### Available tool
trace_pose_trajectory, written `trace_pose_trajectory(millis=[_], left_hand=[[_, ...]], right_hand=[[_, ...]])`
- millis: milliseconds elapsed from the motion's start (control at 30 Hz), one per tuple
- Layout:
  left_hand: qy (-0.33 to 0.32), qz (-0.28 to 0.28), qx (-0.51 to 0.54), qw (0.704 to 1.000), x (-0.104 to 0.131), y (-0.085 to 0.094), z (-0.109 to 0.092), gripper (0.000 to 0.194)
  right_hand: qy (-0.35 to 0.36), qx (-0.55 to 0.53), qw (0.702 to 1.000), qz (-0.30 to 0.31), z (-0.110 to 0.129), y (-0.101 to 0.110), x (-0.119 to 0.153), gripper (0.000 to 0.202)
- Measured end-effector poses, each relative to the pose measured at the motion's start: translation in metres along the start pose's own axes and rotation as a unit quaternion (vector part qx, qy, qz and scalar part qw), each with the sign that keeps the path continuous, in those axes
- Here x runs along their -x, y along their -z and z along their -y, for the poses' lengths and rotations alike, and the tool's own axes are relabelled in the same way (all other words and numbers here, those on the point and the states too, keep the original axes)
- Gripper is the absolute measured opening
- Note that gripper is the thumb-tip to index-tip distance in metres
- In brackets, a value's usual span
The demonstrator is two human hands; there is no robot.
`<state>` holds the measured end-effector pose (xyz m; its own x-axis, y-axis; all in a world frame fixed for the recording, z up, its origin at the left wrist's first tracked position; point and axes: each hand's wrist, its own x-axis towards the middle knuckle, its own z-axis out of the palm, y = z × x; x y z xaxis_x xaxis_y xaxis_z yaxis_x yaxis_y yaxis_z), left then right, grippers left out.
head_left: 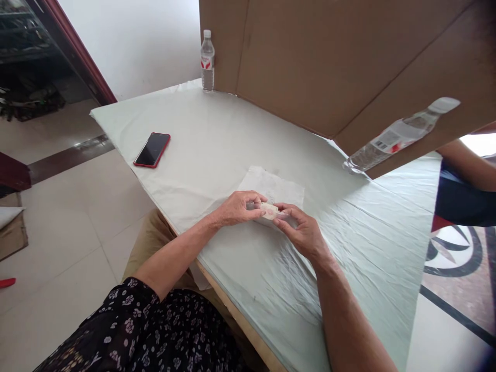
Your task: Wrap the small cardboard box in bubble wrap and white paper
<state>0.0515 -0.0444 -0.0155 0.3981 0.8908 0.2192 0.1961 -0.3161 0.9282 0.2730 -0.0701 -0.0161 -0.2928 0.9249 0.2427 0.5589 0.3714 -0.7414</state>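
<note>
Between my two hands is a small, pale, flat piece (268,210) with a faint reddish mark, perhaps in clear wrapping; its exact kind is too small to make out. My left hand (242,207) pinches its left end with thumb and fingers. At the right end, my right hand (300,227) grips it the same way. Just beyond and partly under the hands, a creased white sheet of paper (284,190) lies on the cloth-covered table (217,129).
A red-cased phone (152,150) lies near the table's left edge. One water bottle (207,64) stands upright at the back; another bottle (399,135) appears at the right, against the tall cardboard panel (287,62). Another person's arm (465,163) shows beyond the panel.
</note>
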Motion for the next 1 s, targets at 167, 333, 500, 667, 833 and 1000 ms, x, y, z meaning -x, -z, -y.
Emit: trace_pose_trajectory(millis=[167,333,500,667,833,1000], left_hand=[[0.002,-0.021,0.019,1.0,-0.001,-0.001,0.0,0.017],[0.016,-0.045,0.024,0.999,-0.002,-0.003,0.0,0.014],[0.023,-0.056,0.029,0.998,-0.002,-0.004,0.0,0.013],[0.026,-0.066,0.011,0.997,-0.002,-0.005,-0.002,0.013],[0.03,-0.066,0.009,0.997,-0.002,-0.006,-0.001,0.013],[0.031,-0.058,0.012,0.998,-0.003,-0.006,-0.001,0.011]], right_hand=[[-0.017,-0.038,0.999,-0.027,0.007,-0.006,0.001,0.017],[-0.034,-0.026,0.998,-0.044,0.013,-0.008,0.001,0.02],[-0.052,-0.015,0.996,-0.072,0.014,-0.014,0.001,0.021],[-0.072,-0.043,0.993,-0.086,0.012,-0.017,0.002,0.022],[-0.081,-0.065,0.989,-0.102,0.01,-0.019,0.0,0.022],[-0.093,-0.065,0.988,-0.109,0.002,-0.023,-0.003,0.02]])
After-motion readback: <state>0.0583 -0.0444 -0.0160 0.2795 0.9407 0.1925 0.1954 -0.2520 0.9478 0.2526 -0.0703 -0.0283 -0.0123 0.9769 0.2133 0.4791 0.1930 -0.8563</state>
